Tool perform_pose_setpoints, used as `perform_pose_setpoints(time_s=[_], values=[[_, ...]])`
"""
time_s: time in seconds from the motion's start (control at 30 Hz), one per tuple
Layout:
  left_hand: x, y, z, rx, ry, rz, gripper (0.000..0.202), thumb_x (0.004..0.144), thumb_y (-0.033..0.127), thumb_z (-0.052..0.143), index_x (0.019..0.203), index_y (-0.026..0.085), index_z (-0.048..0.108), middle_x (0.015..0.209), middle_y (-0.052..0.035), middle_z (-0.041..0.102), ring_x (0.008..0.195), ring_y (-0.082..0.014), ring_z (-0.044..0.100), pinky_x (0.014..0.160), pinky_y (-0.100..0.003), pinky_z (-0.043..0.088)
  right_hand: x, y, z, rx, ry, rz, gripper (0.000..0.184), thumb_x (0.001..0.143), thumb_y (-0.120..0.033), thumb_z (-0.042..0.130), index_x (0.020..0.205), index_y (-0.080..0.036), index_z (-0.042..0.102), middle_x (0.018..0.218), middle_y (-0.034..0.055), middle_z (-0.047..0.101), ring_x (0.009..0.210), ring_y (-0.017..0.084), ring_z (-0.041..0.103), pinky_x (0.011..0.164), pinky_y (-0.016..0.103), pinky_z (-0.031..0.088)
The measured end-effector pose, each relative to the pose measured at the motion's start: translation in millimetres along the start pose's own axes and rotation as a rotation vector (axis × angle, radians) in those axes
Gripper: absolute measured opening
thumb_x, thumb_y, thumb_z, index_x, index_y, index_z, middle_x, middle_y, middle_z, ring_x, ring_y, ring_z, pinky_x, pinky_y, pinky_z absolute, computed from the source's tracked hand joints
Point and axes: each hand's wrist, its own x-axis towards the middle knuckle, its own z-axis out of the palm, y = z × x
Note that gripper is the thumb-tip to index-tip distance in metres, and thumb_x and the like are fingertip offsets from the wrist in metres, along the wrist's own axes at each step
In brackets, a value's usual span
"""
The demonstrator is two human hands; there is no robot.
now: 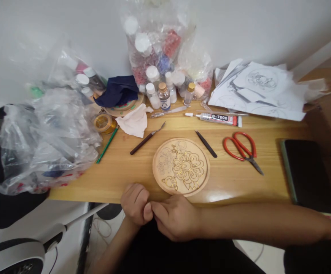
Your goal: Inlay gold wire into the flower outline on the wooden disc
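Desk: a pale wooden tabletop (120, 171) is standing against a white wall (40, 30), seen from above by the person sitting at its near edge.
Left hand: the left hand (135, 203) is curling into a loose fist just off the near edge of the desk, knuckles up, its thumb side pressing against the other hand.
Right hand: the right hand (177, 217) is lying palm down with its fingers drawn narrow, the tips meeting the left thumb; whether anything thin is pinched between them cannot be told.
Disc: a round wooden disc (181, 166) is lying flat on the desk just beyond both hands, untouched, carrying a flower pattern partly outlined in gold wire (188, 167).
Tools left of disc: a dark-handled scraper (147, 139) is lying slantwise near the disc, with a green pencil (107, 144) farther left.
Tools right of disc: a black pointed tool (206, 144) is lying just beside the rim, and red-handled scissors (241, 148) are lying farther right.
Behind the disc: a glue tube (218, 118) marked B-7000 is lying crosswise, with small bottles (164, 96) standing behind it.
Cloths: a white cloth (134, 121) is lying crumpled beside a gold spool (104, 122).
Bags: clear plastic bags (48, 140) are crowding the left end of the desk.
Right end: drawn paper sheets (257, 91) are piling at the back, and a dark phone (308, 175) is lying face up nearer the front.
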Motion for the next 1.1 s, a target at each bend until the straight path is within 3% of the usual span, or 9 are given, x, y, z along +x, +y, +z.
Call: perform_pose_setpoints(time_s=[1.1], values=[[-0.9,-0.8,1.4,-0.017,0.006,-0.002,0.039,0.1,0.03,0.026,0.064,0.022,0.038,0.056,0.0005,0.038,0.053,-0.0145,0.034,0.053,-0.031,0.025,-2.9,0.4,1.2,0.002,-0.039,0.018,0.012,0.086,-0.013,0.038,0.091,-0.016,0.049,0.067,-0.0007,0.063,0.051,0.013,0.055,0.047,0.03,0.035]])
